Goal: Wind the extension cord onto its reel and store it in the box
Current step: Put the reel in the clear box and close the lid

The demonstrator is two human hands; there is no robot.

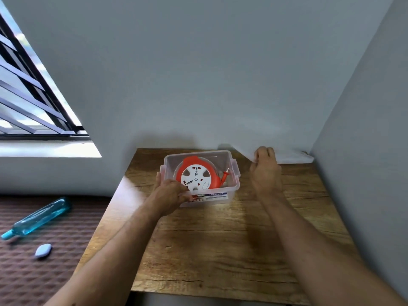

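Observation:
An orange and white cord reel (196,174) lies flat inside a clear plastic box (235,184) at the back of the wooden table (220,239). Its orange plug (225,174) rests beside it in the box. My left hand (170,195) grips the box's near left rim and wall. My right hand (265,167) is closed on the left end of a white lid (291,157) lying against the wall to the right of the box.
Grey walls close in behind and on the right of the table. To the left, on a brown quilted surface, lie a blue glass bottle (42,217) and a small pale blue object (43,250). A barred window (33,96) is at far left.

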